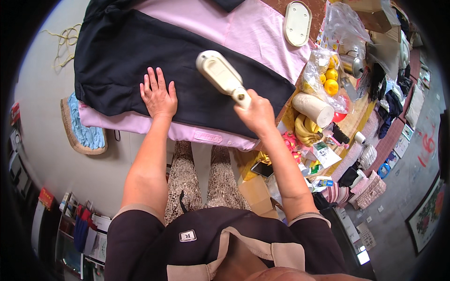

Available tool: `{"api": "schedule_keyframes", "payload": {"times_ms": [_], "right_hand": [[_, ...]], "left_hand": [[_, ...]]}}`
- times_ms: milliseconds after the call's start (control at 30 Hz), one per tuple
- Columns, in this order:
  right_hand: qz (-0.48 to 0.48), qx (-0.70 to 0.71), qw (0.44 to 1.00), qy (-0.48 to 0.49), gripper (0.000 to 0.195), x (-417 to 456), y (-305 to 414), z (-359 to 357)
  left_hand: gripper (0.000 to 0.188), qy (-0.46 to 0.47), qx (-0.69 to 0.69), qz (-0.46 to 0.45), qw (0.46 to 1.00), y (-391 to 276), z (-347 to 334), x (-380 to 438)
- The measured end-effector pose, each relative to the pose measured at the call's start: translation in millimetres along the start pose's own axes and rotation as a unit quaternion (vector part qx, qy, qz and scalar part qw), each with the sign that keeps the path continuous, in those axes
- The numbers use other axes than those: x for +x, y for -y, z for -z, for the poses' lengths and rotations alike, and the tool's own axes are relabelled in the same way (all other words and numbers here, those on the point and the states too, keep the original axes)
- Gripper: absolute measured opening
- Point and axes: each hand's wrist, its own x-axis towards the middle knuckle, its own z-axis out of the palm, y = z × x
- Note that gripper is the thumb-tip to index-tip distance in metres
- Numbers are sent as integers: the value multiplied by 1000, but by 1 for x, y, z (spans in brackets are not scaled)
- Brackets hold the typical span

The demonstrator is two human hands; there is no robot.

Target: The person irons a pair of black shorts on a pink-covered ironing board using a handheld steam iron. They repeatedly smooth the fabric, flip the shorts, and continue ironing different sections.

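A dark garment (119, 63) lies spread over a pink cloth (260, 38), whose near edge hangs toward me with a stitched patch on it. My left hand (160, 93) rests flat on the dark fabric, fingers spread, holding nothing. In my right hand (258, 114) is the handle of a cream handheld tool (221, 72) with a long oval head. The tool is over the garment's right part; its underside is hidden, so I cannot tell whether it touches. A matching cream oval tray (297, 24) sits on the pink cloth at the upper right.
Right of the cloth, a wooden table (351, 112) bears a clear bag of oranges (330, 82), a pale cylinder (313, 109), bananas (306, 130) and dragon fruit (290, 140). A smartphone (263, 169) lies nearer. A woven basket (84, 128) with blue lining stands left; yellow cord (68, 42) lies beyond.
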Motion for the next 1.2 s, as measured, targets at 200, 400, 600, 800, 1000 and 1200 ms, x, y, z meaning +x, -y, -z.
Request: {"api": "schedule_keyframes", "payload": {"times_ms": [200, 400, 600, 800, 1000, 1200], "right_hand": [[-24, -12, 1000, -16, 31, -34, -78, 25], [49, 9, 999, -15, 26, 6, -20, 20], [7, -51, 999, -3, 28, 10, -44, 37], [-67, 21, 992, -106, 29, -46, -107, 36], [-24, 12, 995, -101, 31, -30, -62, 7], [-67, 69, 988, -125, 36, -25, -87, 14]], "left_hand": [[66, -10, -13, -2, 1000, -2, 0, 0], [65, -15, -8, -5, 1000, -2, 0, 1], [65, -10, 0, 0, 1000, -2, 0, 2], [64, -11, -4, -2, 1000, -2, 2, 0], [64, -14, -3, -3, 1000, -3, -1, 2], [64, -16, -10, -6, 1000, -3, -4, 1]]}}
